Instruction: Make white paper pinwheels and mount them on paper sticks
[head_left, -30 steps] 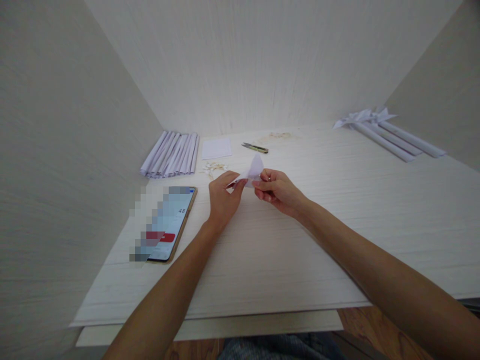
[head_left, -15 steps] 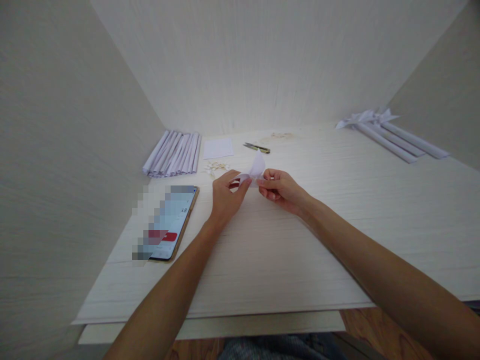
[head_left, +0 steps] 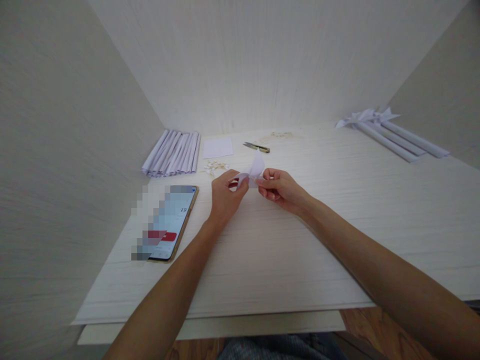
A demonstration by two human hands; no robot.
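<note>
Small paper piece (head_left: 255, 170) held just above the table (head_left: 337, 240), pinched between 2 hands. Step, as judged: folding or shaping it; the next move calls for a firm pinch at the crease. Left hand (head_left: 224, 196) and right hand (head_left: 281, 189) meet fingertip to fingertip, forearms converging.

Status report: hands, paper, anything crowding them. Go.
Left hand and right hand both pinch the small folded paper piece above the table. Phone lies left, apart. Nothing crowding.
</note>
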